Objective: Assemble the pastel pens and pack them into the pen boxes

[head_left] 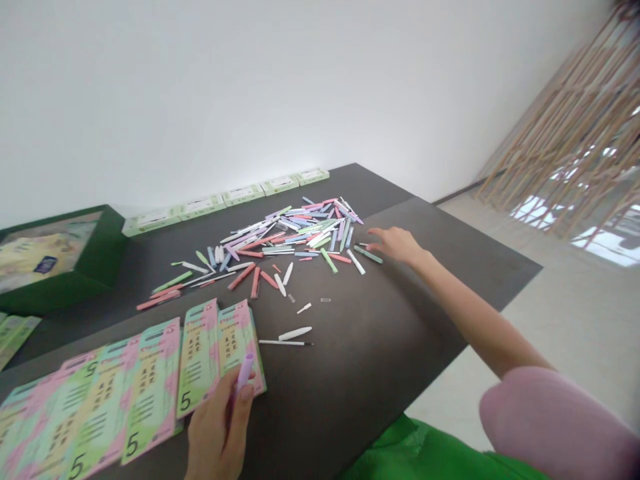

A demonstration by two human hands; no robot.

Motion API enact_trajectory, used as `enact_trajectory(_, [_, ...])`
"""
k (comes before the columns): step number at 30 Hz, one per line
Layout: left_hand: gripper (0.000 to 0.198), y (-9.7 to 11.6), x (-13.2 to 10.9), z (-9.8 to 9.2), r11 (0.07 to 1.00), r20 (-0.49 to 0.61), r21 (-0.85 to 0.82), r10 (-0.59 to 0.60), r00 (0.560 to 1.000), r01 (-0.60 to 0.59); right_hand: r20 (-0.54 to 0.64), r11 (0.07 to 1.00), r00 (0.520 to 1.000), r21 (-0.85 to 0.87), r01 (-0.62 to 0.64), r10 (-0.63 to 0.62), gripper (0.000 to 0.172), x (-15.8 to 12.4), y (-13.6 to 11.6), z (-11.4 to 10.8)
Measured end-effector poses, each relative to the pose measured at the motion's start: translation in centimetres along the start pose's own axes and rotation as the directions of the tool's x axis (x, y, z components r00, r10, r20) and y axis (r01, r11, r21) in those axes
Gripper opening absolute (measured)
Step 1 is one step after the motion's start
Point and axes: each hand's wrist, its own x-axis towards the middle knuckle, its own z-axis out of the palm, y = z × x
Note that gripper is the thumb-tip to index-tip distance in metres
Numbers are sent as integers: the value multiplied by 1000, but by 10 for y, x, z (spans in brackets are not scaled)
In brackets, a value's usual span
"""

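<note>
Lilac plastic pen barrel is clenched in my left hand over the green-and-pink printed cards, while my open right hand rests just beside the scattered pastel plastic pen parts on the dark bench.

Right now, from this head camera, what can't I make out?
Head view:
Lilac pen barrel: lower end hidden by the left hand.
Pen-part pile: lower pieces hidden by upper ones.
Dark green box: cut off by the left edge.
Clear pieces: too small to identify.
Printed cards: fine text too small to read.
</note>
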Motion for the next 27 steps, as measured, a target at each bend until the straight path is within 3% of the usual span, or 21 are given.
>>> enact_trajectory(3, [38, 4, 1, -1, 999, 24, -37, 1, 1000, 0, 153, 998, 988, -56, -7, 16, 46, 27, 19, 1])
enact_trajectory(6, [37, 3, 5, -4, 996, 54, -90, 3, 999, 2, 255, 998, 967, -68, 18, 0, 37, 40, 20, 11])
enact_trajectory(13, [31, 1, 9, -3, 993, 58, -121, 5, 998, 2, 288, 999, 957, -49, -3, 17, 32, 42, 19, 20])
enact_trajectory(18, [29, 5, 11, -1, 979, 37, -202, -1, 999, 9, 182, 1000, 983, 4, 12, -13, 22, 34, 6, 3])
enact_trajectory(21, [29, 10, 16, -2, 966, 35, -257, -15, 999, 24, 17, 995, 999, 91, 49, -51, 28, 25, -17, -20])
enact_trajectory(23, [28, 19, 22, -2, 923, 25, -383, -26, 999, 33, -106, 979, 992, 183, 91, -72, 35, 12, -44, -39])
enact_trajectory(24, [28, 25, 25, -2, 879, 22, -475, -29, 999, 36, -179, 955, 980, 264, 136, -90, 40, 3, -61, -48])
enact_trajectory(25, [29, 32, 29, -3, 818, 18, -575, -32, 999, 37, -305, 834, 947, 493, 247, -100, 43, -7, -81, -57])
enact_trajectory(27, [30, 49, 38, -6, 671, 27, -740, -34, 999, 43, -447, 459, 874, 747, 481, -189, 40, -30, -123, -73])
